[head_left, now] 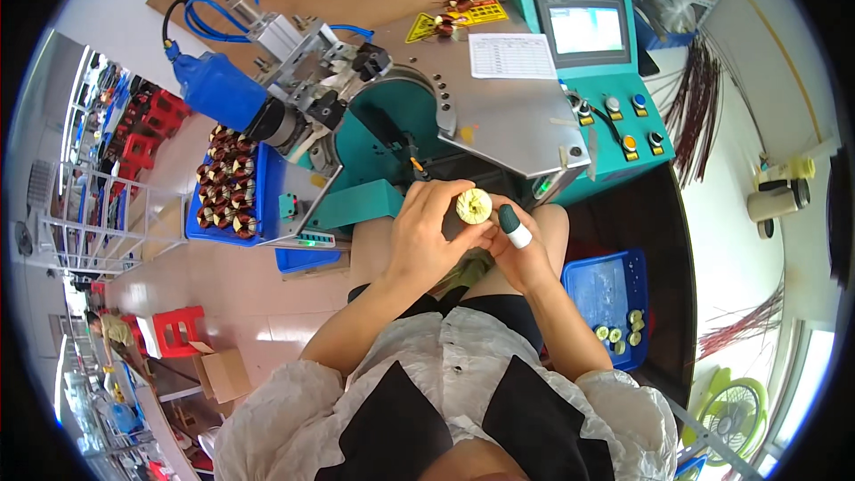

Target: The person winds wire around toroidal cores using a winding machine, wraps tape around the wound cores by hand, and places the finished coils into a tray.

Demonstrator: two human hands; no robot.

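In front of my lap, my left hand [426, 230] grips a small, round, pale yellow stator core [474, 206] between thumb and fingers, its slotted end face turned up. My right hand [518, 254] closes in from the other side, its fingers against the core's lower right edge. One digit of that hand wears a green and white finger cover [512, 225]. Just beyond my hands is the winding machine [374, 129], with a dark spindle and an orange-tipped part pointing toward me. Part of the core's side is hidden by my fingers.
A blue tray [260, 205] of copper-wound cores stands at left, beside the machine's blue motor [218, 89]. Right of my legs, a blue bin [592, 289] holds several unwound cores. A teal control panel [614, 116] with screen and buttons is at far right. Red stools [183, 330] stand behind left.
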